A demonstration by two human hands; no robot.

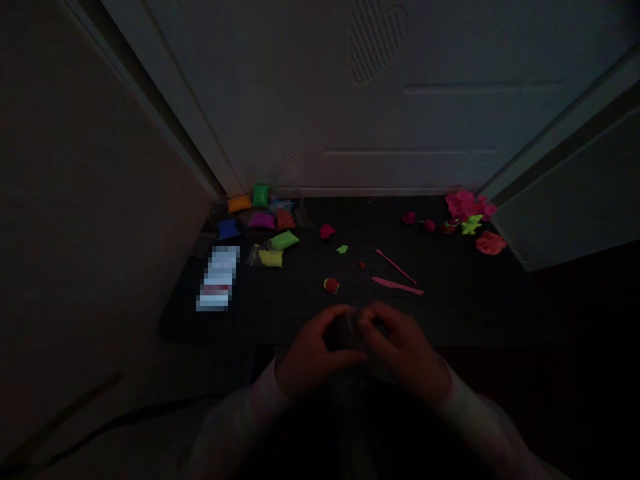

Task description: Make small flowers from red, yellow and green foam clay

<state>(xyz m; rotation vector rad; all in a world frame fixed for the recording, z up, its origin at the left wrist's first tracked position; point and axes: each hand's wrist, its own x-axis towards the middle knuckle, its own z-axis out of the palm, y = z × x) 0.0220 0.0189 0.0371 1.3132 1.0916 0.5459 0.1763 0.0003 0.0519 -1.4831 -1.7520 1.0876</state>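
Close to the table's near edge, my left hand and my right hand are closed on a small clear plastic bag. Its contents are too dark to make out. The right fingers pinch its edge while the left hand curls around the other side. Just beyond them lies a small orange-red round of clay with a yellow edge. To its right are a pink modelling knife and a thin pink stick tool. Farther back sit a tiny orange bit, a light green piece and a pink-red lump.
On the dark table, several bagged clay packs, including a green one, are at the back left. A lit, blurred phone screen lies nearer. Pink shapes and a coral piece sit back right, against a white door.
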